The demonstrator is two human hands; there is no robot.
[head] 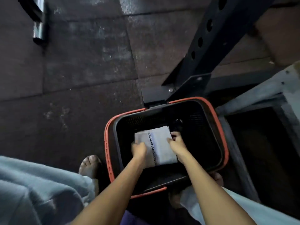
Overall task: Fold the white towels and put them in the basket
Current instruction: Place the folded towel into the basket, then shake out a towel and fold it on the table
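A black steel upright [209, 46] with bolt holes rose from dark floor mats [73, 70]; a pale blue blanket [32, 192] lay lower left

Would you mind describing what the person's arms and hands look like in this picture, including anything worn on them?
Both forearms are bare from the bottom edge of the picture to the fingers, with no sleeves in view. The left hand and the right hand wear no gloves, and no watch, bracelet or ring can be seen. The picture is dim and slightly blurred, so small details such as the nails cannot be made out.
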